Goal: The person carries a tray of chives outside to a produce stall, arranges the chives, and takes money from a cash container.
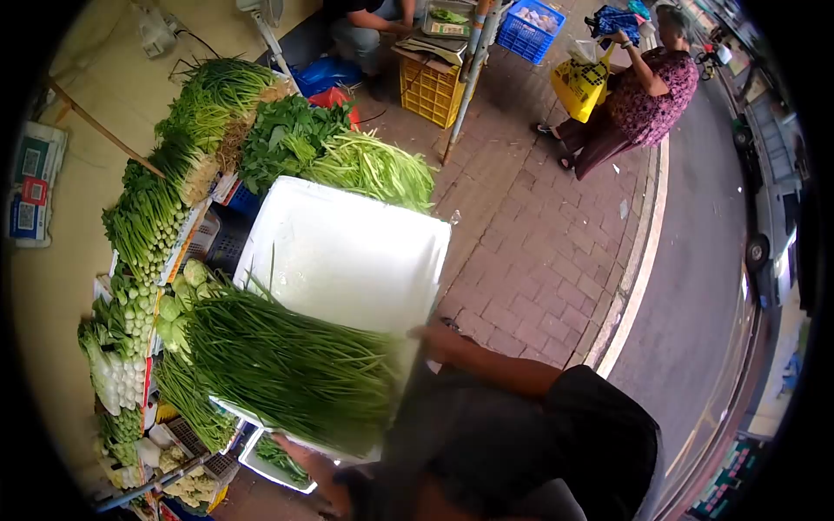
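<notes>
A white foam box is held tilted in front of me, with a thick bundle of long green chives lying across its near half. My right hand is closed on the box's right edge; motion blurs its fingers a little. At the near left side, my left hand grips the lower edge of the box, its fingers partly hidden beneath. Some chive tips stick out past the box's left side, over cabbages and a bunch of long green beans.
Stacked greens line the wall on the left; pale stalked greens lie beyond the box. A metal pole stands near a yellow crate. A person with a yellow bag walks on the brick pavement; another sits behind.
</notes>
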Tool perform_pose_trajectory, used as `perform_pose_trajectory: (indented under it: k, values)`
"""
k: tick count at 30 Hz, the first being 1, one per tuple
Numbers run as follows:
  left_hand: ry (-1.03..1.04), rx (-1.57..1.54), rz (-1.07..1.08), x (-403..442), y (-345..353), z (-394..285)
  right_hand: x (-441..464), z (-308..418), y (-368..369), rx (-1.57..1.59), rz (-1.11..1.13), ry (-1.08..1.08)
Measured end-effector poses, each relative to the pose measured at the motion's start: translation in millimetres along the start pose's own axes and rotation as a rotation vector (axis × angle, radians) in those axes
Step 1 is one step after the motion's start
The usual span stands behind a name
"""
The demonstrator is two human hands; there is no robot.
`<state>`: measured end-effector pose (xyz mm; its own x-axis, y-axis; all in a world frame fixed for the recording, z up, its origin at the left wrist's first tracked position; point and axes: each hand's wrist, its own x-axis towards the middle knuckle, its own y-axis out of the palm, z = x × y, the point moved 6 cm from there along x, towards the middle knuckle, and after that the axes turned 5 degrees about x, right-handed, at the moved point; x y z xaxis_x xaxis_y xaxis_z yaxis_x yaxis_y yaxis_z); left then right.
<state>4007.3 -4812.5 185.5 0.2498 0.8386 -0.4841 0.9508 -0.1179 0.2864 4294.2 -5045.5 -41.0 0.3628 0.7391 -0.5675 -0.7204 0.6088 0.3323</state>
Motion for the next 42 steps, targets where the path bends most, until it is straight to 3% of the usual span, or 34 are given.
perform_pose_trajectory:
  k: [2,5,6,8,10,13,14,15,17,18,21,23,24,29,31,32,33,35,36,38,40,41,42]
  values:
    - [0.095,0.246,0.090,-0.8,38.1,-13.0,-27.2,39.4,-4.6,0.318,-0.187,0.274]
    - [0.053,0.408,0.070,41.8,75.2,-0.4,-37.7,44.4,-43.5,0.416,-0.301,0.248]
    - [-0.090,0.224,-0.056,36.2,94.0,7.3,-38.4,45.6,-61.7,0.407,-0.317,0.137]
    - [-0.085,0.228,0.157,74.6,125.2,31.7,-41.3,48.5,-98.5,0.457,-0.299,-0.130]
    - [-0.096,0.220,0.330,98.8,166.7,59.3,-71.0,85.6,-119.0,0.663,-0.145,-0.487]
    - [-0.090,0.241,0.548,126.2,221.9,114.4,-116.4,143.2,-160.1,0.736,-0.012,-0.779]
    - [-0.087,0.225,0.641,111.0,265.7,122.8,-118.2,121.4,-196.4,0.717,-0.195,-0.616]
    - [-0.078,0.489,0.456,100.6,289.0,130.5,-119.5,107.0,-231.2,0.814,-0.258,-0.599]
    - [-0.220,0.053,0.764,33.9,384.8,150.0,-122.6,75.3,-300.9,1.005,-0.390,-0.579]
    - [-0.212,0.290,0.557,49.0,382.8,175.0,-131.6,69.8,-326.8,0.981,-0.448,-0.586]
    - [-0.408,0.286,0.660,22.2,451.1,231.9,-163.7,64.3,-397.6,1.016,-0.568,-0.567]
    - [-0.377,0.194,0.638,3.2,501.8,262.2,-202.4,113.6,-423.5,1.038,-0.562,-0.544]
    - [-0.383,0.323,0.660,12.7,510.2,282.8,-222.7,143.6,-431.9,1.159,-0.639,-0.527]
    - [-0.395,0.503,0.472,-0.6,595.8,328.4,-248.3,157.4,-511.4,1.203,-0.669,-0.560]
    - [-0.472,0.392,0.606,8.7,621.6,360.2,-246.4,161.4,-535.1,1.210,-0.679,-0.596]
    - [-0.322,0.527,0.535,17.5,635.6,362.7,-246.9,170.4,-543.8,1.196,-0.690,-0.616]
    - [-0.460,0.355,0.759,8.5,657.0,372.9,-245.6,181.8,-554.9,1.182,-0.700,-0.632]
    - [-0.415,0.614,0.438,-7.7,690.9,361.0,-238.8,187.7,-580.6,1.199,-0.687,-0.612]
    - [-0.528,0.394,0.637,5.4,701.3,388.9,-237.5,184.3,-592.2,1.200,-0.680,-0.589]
    - [-0.453,0.407,0.699,34.3,731.9,414.5,-226.0,204.3,-622.7,1.206,-0.691,-0.606]
    - [-0.442,0.445,0.634,25.4,752.5,421.4,-228.4,212.3,-635.9,1.235,-0.744,-0.604]
    - [-0.314,0.569,0.517,46.6,760.9,435.0,-222.0,228.1,-650.0,1.226,-0.723,-0.619]
    - [-0.350,0.515,0.597,46.1,780.9,438.1,-217.6,240.4,-658.3,1.223,-0.703,-0.628]
